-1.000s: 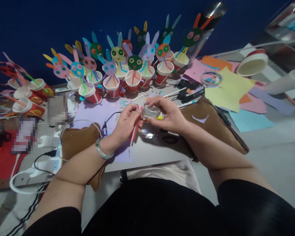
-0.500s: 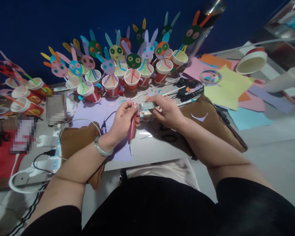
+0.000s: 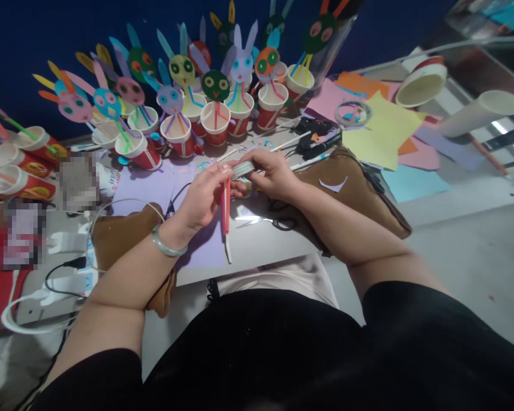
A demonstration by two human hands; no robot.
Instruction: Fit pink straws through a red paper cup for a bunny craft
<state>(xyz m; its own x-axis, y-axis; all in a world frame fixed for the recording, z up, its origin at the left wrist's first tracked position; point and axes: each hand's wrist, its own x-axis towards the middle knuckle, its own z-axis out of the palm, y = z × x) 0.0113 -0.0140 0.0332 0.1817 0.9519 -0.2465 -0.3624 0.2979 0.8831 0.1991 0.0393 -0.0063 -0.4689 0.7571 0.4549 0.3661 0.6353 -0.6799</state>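
My left hand [image 3: 205, 197] is closed around red and pink straws [image 3: 226, 211], which hang down from the fingers with a whitish end at the bottom. Its thumb and fingertips meet the edge of a roll of clear tape [image 3: 242, 169]. My right hand [image 3: 274, 176] grips that roll from the other side, fingers wrapped over it. Below the hands, scissors [image 3: 284, 224] with black handles lie on the white board [image 3: 257, 257]. Purple paper [image 3: 143, 187] lies to the left of my left hand.
Red-and-white paper cups [image 3: 216, 127] with paper rabbit figures crowd the back. Coloured paper sheets [image 3: 377, 137] and another tape roll [image 3: 352, 114] lie right. Brown cloth cushions [image 3: 346, 182] flank the board. A power strip [image 3: 87, 257] with cords is at left.
The tape roll has tilted between my hands, and the straws hang more steeply. The scissors show more fully below. The whole scene has shifted left and up in the view.
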